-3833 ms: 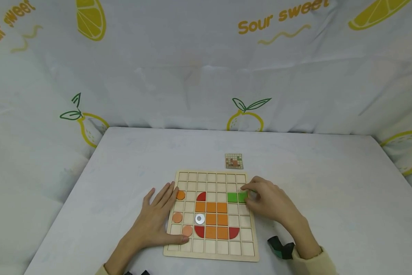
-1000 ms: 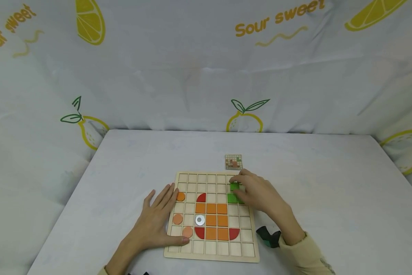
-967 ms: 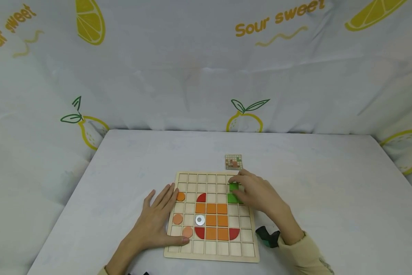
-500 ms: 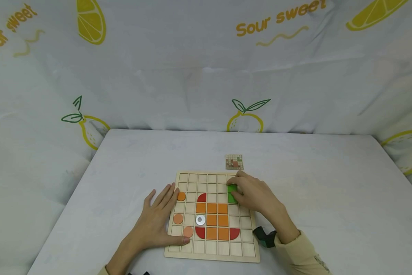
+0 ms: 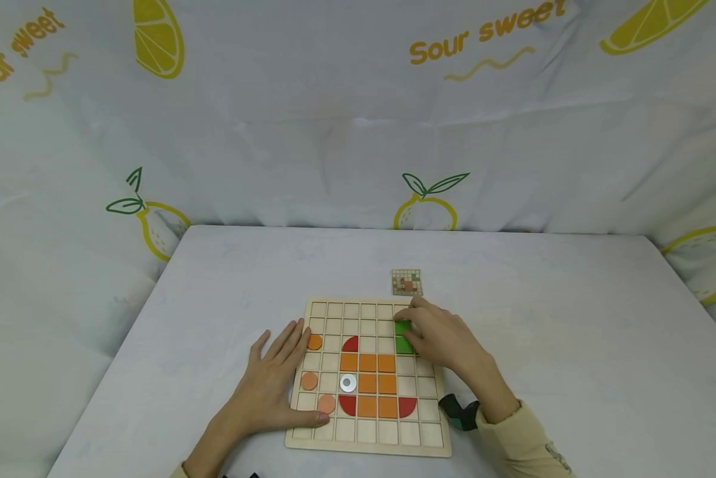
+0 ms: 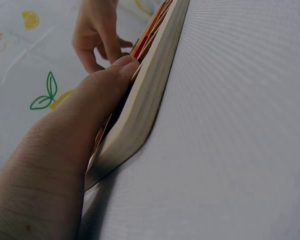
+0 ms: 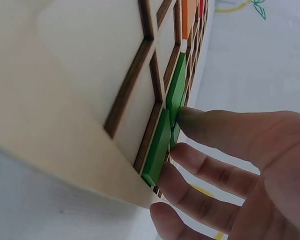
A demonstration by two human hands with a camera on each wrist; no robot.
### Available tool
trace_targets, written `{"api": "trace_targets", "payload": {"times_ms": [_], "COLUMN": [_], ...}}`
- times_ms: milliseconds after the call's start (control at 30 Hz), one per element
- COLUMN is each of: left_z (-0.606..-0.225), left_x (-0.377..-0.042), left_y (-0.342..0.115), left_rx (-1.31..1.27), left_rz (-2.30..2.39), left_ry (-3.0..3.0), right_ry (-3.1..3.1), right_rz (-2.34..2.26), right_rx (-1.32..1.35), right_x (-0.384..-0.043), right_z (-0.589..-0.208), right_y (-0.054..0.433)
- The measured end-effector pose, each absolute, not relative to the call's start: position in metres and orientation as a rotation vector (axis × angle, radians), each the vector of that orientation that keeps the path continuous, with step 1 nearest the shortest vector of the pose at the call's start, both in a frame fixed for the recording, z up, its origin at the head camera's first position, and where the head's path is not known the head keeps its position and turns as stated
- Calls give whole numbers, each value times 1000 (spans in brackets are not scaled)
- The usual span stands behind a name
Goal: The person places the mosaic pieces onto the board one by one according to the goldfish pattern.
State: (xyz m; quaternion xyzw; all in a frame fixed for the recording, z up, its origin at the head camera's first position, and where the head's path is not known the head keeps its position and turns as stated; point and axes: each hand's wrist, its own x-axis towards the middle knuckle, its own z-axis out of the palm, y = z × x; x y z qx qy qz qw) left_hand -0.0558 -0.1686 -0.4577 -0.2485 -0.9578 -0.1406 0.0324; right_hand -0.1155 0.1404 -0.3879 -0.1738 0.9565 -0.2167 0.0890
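A wooden grid board [image 5: 366, 431] lies on the table. My left hand [image 5: 268, 385] rests flat over its left edge, fingers straight and thumb on the lower left. My right hand [image 5: 444, 335] pinches a green square tile [image 5: 403, 328] with thumb and fingertips, at a cell near the upper right. In the right wrist view that green square tile [image 7: 175, 134] shows between thumb and forefinger, beyond two green tiles [image 7: 157, 150] set in cells. Orange squares [image 5: 367, 384], red quarter-round pieces [image 5: 407, 406], orange discs [image 5: 309, 380] and a white ring piece [image 5: 348, 383] sit in other cells.
A small pattern card [image 5: 406, 282] lies just behind the board. A black strap [image 5: 459, 411] hangs by my right wrist, at the board's right edge. Behind the white table [image 5: 573, 318] stands a lemon-printed cloth [image 5: 304, 133].
Over the last few seconds my right hand moved left from the board's right edge, bringing a third green tile above the left one of the pair. My left hand stayed put.
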Motion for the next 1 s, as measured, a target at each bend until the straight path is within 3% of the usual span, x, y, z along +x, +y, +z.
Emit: {"api": "trace_targets", "payload": {"times_ms": [300, 633, 1000], "left_z": [-457, -455, -426], "left_x": [-55, -56, -50], "left_y": [-167, -172, -181], "left_rx": [-763, -780, -497], "left_rz": [-437, -479, -384], "left_ry": [-2946, -2947, -2882], "right_ry": [2903, 3120, 3154], "right_rz": [-581, -377, -275], "right_rx": [-515, -493, -406], "right_x": [-112, -76, -37], "right_z": [-386, -384, -391], "right_y": [145, 181, 215]}}
